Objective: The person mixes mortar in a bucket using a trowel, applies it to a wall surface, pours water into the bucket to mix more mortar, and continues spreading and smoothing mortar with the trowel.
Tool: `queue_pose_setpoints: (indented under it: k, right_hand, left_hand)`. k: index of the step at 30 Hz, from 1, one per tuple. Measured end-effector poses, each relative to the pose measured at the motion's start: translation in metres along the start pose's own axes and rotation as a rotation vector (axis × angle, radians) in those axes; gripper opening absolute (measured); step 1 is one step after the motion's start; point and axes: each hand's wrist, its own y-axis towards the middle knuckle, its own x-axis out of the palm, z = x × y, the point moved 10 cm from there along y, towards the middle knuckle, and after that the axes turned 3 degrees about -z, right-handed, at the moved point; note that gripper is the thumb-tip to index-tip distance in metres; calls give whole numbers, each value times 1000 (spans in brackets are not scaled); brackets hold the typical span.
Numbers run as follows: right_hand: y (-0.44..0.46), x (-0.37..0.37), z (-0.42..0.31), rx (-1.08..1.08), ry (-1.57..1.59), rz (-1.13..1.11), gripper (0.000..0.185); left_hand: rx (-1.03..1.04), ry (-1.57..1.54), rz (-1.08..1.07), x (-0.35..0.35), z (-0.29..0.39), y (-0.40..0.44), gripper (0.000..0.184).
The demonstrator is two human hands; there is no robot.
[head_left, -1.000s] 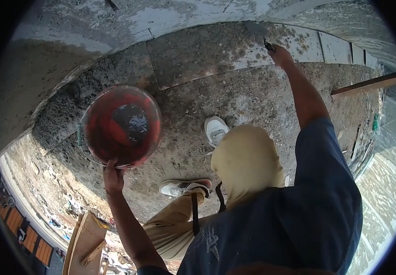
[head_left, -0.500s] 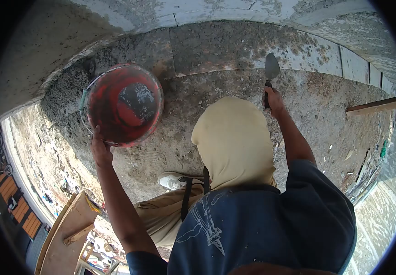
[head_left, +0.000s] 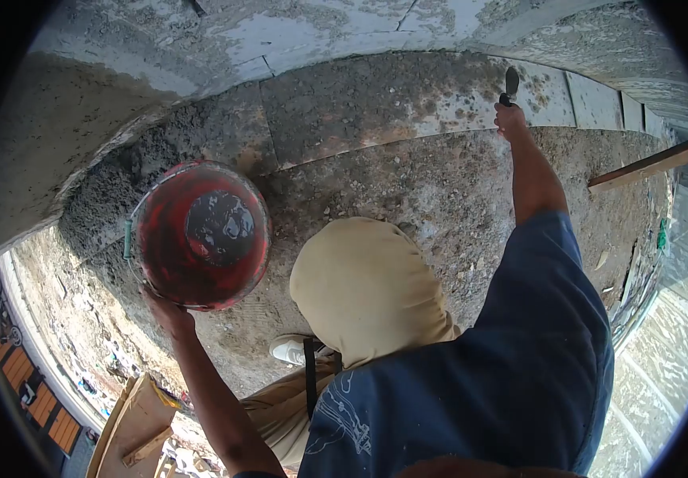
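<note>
My left hand [head_left: 170,312] is closed on the near rim of a red bucket [head_left: 160,239], which is tilted so that I look into it. Grey wet residue [head_left: 220,229] coats the middle of its bottom. The bucket's wire handle with a green grip [head_left: 128,239] hangs on the left side. In my outstretched right hand [head_left: 509,119] is a trowel [head_left: 512,80], gripped by its dark handle. Its blade points away from me, over the pale, mortar-spotted board [head_left: 547,94] along the wall's foot.
Dark mortar [head_left: 101,195] lies heaped to the left of the bucket, by the wall [head_left: 240,40]. A wooden beam [head_left: 650,165] juts in from the right. At lower left, a wooden panel [head_left: 133,426] stands near a bright drop to a street. My bent knee [head_left: 368,287] is in the middle.
My right hand has reached farther out with the trowel, toward the wall and the board. The bucket and my left hand appear lower in view as the camera has shifted.
</note>
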Motion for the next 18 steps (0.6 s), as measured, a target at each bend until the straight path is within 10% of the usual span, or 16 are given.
queue_pose_setpoints:
  k: [6,10,15,18]
  right_hand:
    - [-81,134,-48,-509,-356,173,60]
    - [-225,234,-65,-572,-337,-132,63]
    - [-250,201,-80,-667,-366,-227,62]
    - [-171,105,-66,-514,-350,182,62]
  left_hand:
    - [-275,41,116,9,80,-7,63]
    - [-134,173,102,10,100,-3,59]
    - [-25,366,-5,10,83,9,71]
    - [-200,180,6,12,101,-3,69]
